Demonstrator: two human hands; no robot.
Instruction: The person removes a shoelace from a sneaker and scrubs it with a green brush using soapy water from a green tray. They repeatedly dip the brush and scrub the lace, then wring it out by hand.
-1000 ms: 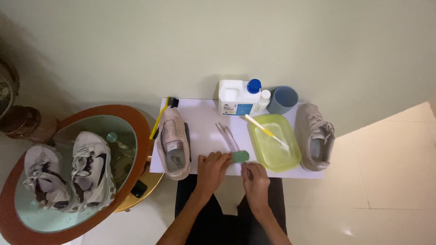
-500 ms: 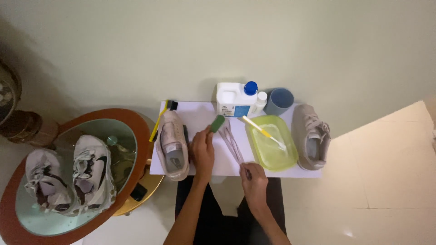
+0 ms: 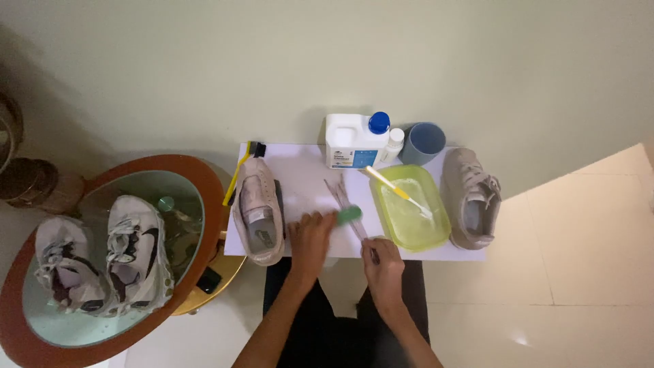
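Looking down from head height, the view showed a white mat (image 3: pixel 306 170) on the floor against a pale wall, taken here as the landmark. At the mat's near edge the left hand (image 3: pixel 310 238) lay palm down, fingers curled around a green sponge (image 3: pixel 349 215) that showed only past the fingertips; most of it was hidden by the hand. The right hand (image 3: pixel 383 264) rested just right of it, fingers drawn together over the near end of a lace (image 3: pixel 349 206), a thin pale strip running up the mat's middle; whether it pinched the lace could not be told. Both forearms were cut off by the lower edge.

On the mat's left part lay a beige shoe (image 3: pixel 259 211), with a yellow-handled brush (image 3: pixel 243 167) just beyond its left side, bristles dark and blurred. At the mat's far edge stood a white jug (image 3: pixel 354 140) with a blue cap and a white-and-blue label, print too small to make out; a small white bottle (image 3: pixel 391 145) and a blue cup (image 3: pixel 422 142) stood to its right. A green tub (image 3: pixel 409 211) on the mat's right part held a yellow brush (image 3: pixel 398 193). A second beige shoe (image 3: pixel 471 197) sat at the mat's right end. Left of the mat, a round glass table (image 3: pixel 204 178) bore a white pair (image 3: pixel 102 255), partly cut off.
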